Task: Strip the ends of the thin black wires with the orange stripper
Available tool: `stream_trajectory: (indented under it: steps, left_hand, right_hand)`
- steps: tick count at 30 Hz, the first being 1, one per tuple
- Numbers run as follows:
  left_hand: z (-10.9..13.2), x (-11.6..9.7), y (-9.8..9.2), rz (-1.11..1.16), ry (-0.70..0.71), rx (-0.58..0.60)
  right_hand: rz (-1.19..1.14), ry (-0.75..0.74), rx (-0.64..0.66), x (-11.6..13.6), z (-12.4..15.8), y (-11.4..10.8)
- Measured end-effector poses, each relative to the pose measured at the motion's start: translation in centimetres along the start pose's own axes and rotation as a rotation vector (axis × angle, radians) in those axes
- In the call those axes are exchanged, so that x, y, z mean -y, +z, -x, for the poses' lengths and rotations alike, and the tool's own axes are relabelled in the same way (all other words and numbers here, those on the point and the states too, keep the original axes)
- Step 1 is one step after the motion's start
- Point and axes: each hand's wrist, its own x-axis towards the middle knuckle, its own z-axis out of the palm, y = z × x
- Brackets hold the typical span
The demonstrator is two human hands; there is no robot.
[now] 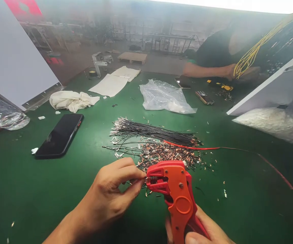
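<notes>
In the head view my right hand point(204, 227) is wrapped round the handles of a red and orange wire stripper point(179, 193), its jaws pointing left. My left hand point(118, 189) pinches a thin wire point(146, 180) at the mouth of those jaws; most of the wire is hidden by my fingers. Just beyond the tool lies a heap of short black wire scraps point(166, 152) with copper-coloured ends. Behind the heap stretches a bundle of black wires point(151, 130), with silvery terminals at its left end. A red strip point(192, 147) crosses between bundle and heap, running off to the right.
A black phone point(60, 135) lies on the green table at left, near a crumpled white cloth point(72, 100). Farther back are a clear plastic bag point(165, 96) and white sheets point(113, 81). Across the table a co-worker's hand point(230, 71) is by yellow wires point(253, 54).
</notes>
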Motion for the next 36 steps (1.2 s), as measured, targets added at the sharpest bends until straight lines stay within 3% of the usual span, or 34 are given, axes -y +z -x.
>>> stream_trajectory:
  steps: [10, 15, 16, 24, 31, 36]
  left_hand:
    - [0.2, 0.1, 0.0, -0.013, 0.057, 0.002]
    - [0.1, 0.0, -0.1, -0.017, 0.045, 0.021]
    - [0.1, 0.0, -0.1, -0.015, 0.046, 0.018]
    - [0.2, 0.4, -0.2, -0.014, 0.064, 0.004]
    - [0.3, 0.5, -0.2, 0.000, 0.068, 0.002]
    - [0.1, 0.4, -0.3, -0.017, 0.046, 0.005]
  right_hand:
    - [0.004, -0.033, 0.010, 0.0, 0.1, 0.1]
    - [-0.005, 0.007, -0.128, -0.4, 0.7, 0.3]
    - [-0.011, 0.027, -0.060, -0.6, 0.8, 0.2]
    - [-0.053, -0.019, -0.048, -0.9, 0.8, 0.0]
    - [-0.052, 0.052, -0.114, -1.3, 0.8, 0.0]
    - [-0.059, 0.108, -0.213, -0.2, 1.1, 0.7]
